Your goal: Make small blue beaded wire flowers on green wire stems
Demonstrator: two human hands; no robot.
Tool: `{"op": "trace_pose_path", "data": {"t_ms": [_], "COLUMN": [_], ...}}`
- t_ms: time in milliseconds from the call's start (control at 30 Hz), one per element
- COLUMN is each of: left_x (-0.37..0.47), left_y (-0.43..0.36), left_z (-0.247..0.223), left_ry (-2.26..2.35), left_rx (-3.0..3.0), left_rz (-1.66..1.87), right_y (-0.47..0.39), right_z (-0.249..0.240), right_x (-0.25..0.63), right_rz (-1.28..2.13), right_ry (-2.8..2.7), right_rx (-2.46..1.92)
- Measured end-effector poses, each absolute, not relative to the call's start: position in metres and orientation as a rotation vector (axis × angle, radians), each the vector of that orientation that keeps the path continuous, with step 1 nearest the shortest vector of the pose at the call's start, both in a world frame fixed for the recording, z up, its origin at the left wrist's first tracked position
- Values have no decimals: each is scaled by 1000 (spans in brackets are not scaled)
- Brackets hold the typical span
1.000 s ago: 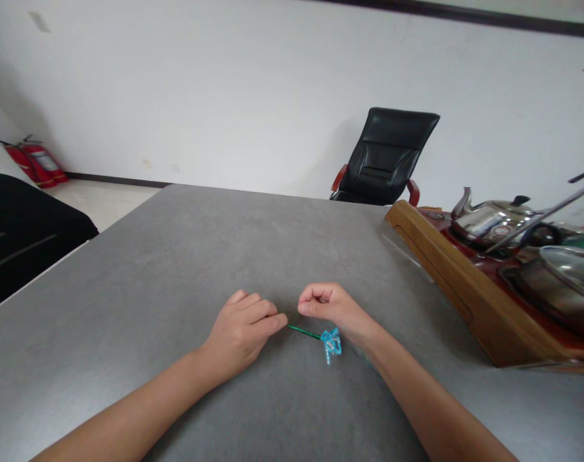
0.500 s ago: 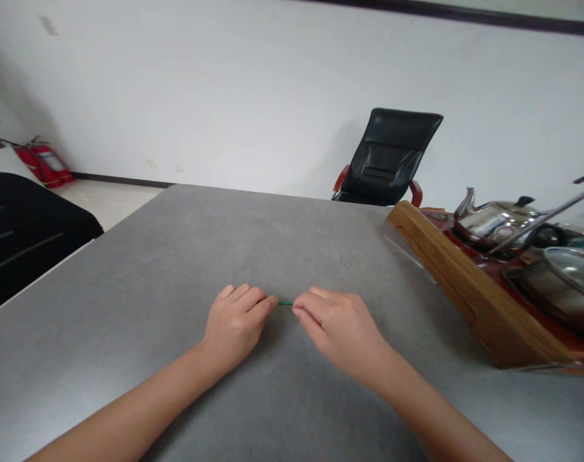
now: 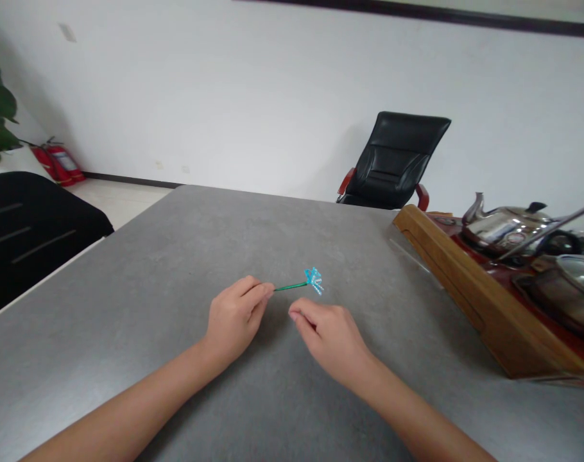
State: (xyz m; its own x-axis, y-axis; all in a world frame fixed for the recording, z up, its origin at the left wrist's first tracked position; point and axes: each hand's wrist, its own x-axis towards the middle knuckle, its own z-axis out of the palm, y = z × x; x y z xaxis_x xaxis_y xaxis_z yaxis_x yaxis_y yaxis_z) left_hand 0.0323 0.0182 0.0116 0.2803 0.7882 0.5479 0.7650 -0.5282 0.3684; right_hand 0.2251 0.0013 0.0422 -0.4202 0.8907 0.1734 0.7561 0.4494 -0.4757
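Note:
A small flower (image 3: 314,280) of light blue and clear beads tops a thin green stem. My left hand (image 3: 235,316) pinches the stem's lower end between thumb and forefinger, and the blossom points to the right, just above the grey table (image 3: 210,224). My right hand (image 3: 328,333) is closed, thumb against forefinger, a little below and apart from the flower. Whether anything thin sits between those right fingertips is hidden.
At the right stands a wooden tea tray (image 3: 446,282) with a steel kettle (image 3: 508,224) and a glass-lidded pot (image 3: 566,289). A black office chair (image 3: 393,160) is across the table; another black chair (image 3: 42,237) is at left.
My right hand has come off the flower and dropped slightly below it. The blue blossom now shows, still held by its stem in my left hand. The view has shifted slightly left.

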Motion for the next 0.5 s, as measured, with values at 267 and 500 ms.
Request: {"op": "trace_pose_path", "data": {"t_ms": [267,500], "left_x": [33,32], "left_y": [18,19], "left_z": [11,11], "left_ry": [1495,1406], "left_rx": [2409,2347], "left_rz": [1115,1180], "right_y": [3,13], "right_z": [32,19], "right_x": [224,227], "right_rz": [857,1016], "right_ry": [-2059,-1971], "right_rx": [-1215,-1191]}}
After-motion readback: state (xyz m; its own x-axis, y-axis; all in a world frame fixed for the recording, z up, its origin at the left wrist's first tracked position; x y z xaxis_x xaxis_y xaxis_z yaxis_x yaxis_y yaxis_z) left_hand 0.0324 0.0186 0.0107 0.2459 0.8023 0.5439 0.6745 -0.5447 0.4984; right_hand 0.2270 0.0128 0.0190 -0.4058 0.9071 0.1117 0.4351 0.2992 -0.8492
